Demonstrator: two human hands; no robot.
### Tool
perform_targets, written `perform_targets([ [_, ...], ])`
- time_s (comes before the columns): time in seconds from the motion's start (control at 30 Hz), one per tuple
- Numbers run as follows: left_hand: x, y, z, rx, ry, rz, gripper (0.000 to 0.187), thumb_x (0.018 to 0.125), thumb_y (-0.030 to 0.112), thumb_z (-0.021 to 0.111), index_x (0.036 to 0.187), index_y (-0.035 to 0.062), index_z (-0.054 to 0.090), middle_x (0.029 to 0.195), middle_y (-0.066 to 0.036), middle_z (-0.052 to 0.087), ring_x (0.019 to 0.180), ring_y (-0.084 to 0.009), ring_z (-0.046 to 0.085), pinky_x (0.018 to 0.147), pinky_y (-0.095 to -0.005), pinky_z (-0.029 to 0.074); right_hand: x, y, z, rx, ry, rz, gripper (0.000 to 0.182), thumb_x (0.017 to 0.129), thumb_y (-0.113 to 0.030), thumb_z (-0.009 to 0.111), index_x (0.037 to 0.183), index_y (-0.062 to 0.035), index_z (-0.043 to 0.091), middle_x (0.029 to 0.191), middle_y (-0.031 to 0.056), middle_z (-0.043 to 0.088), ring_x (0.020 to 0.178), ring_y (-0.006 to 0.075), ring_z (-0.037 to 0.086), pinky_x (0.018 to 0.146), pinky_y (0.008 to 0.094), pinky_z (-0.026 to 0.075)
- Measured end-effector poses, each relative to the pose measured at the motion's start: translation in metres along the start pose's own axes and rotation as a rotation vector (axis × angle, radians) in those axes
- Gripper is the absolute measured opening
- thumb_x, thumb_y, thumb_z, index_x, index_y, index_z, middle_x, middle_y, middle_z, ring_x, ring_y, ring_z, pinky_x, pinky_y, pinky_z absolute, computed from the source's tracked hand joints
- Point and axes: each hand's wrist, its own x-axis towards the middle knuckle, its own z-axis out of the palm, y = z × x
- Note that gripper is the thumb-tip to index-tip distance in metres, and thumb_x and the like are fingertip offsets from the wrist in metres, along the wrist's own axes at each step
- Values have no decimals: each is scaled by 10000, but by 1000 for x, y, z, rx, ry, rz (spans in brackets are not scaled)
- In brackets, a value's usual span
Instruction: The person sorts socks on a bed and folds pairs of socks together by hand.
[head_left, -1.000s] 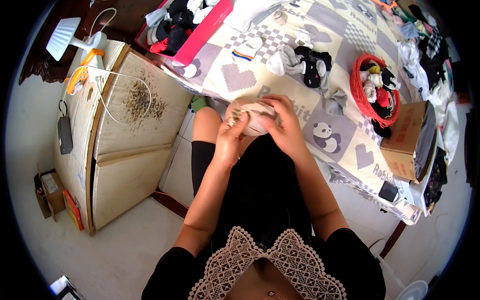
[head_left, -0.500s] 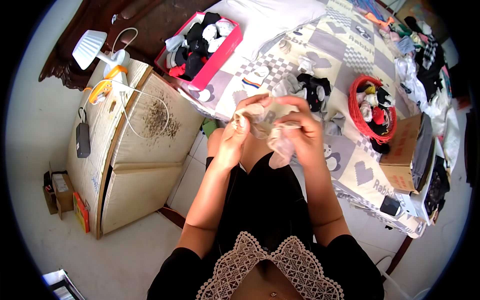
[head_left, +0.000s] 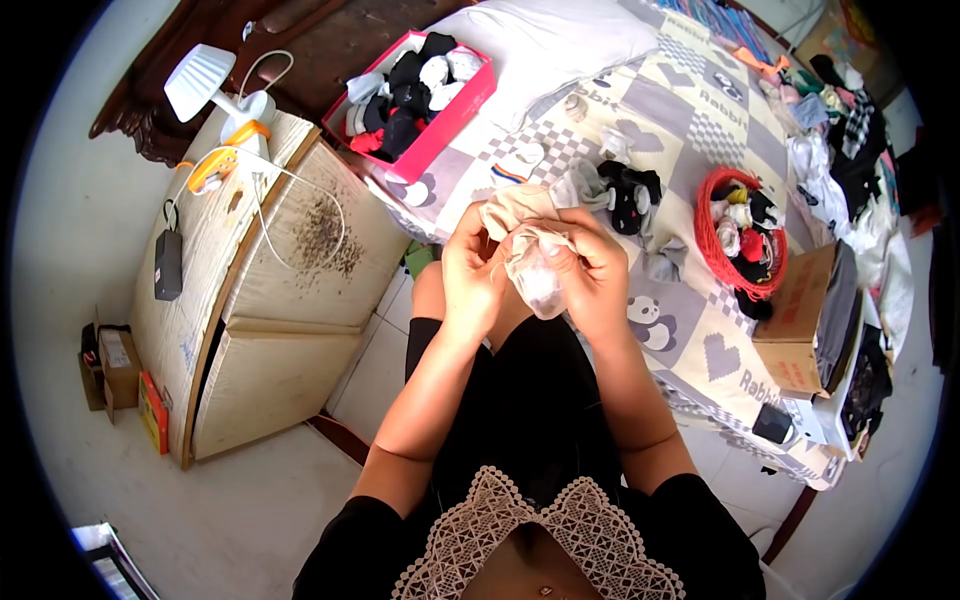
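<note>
Above my lap, my left hand grips a thin beige sock, its fingers partly hidden in the cloth. Close beside it, my right hand pinches a paler, sheer sock that hangs bunched between both hands. The two pieces touch and overlap, so where one ends is hard to tell. On the bed just beyond are grey socks, a black patterned sock and a white sock with a rainbow stripe.
A pink box full of rolled socks stands on the bed's left, a red basket of socks on its right. Near the basket are a cardboard box and heaped clothes. Left stands a worn cabinet with a lamp.
My hands have come together. The two pale socks, held apart before, now meet and overlap between my fingers. The view has shifted slightly.
</note>
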Motion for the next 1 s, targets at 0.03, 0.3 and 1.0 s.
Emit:
perform_targets([
  [0.03,-2,1,4,12,85,-26,168,898,31,549,1055,-27,570,871,-6,591,804,-53,510,732,-194,403,0,-1,1,-26,2,-11,178,871,-76,591,986,45,654,949,96,605,837,140,578,719,240,452],
  [0.3,3,5,-2,2,3,-72,261,927,133,511,1104,-42,590,852,15,607,759,-47,485,676,-192,401,5,9,-2,25,170,53,120,846,-66,627,930,-6,688,918,50,596,864,106,521,789,243,405],
  [1.0,-13,-12,-7,12,-276,-367,451,794,127,724,1164,-12,506,990,-48,622,883,-98,577,790,-255,472,16,11,-14,289,197,275,68,861,-34,595,878,14,640,881,29,639,764,56,542,690,204,425],
])
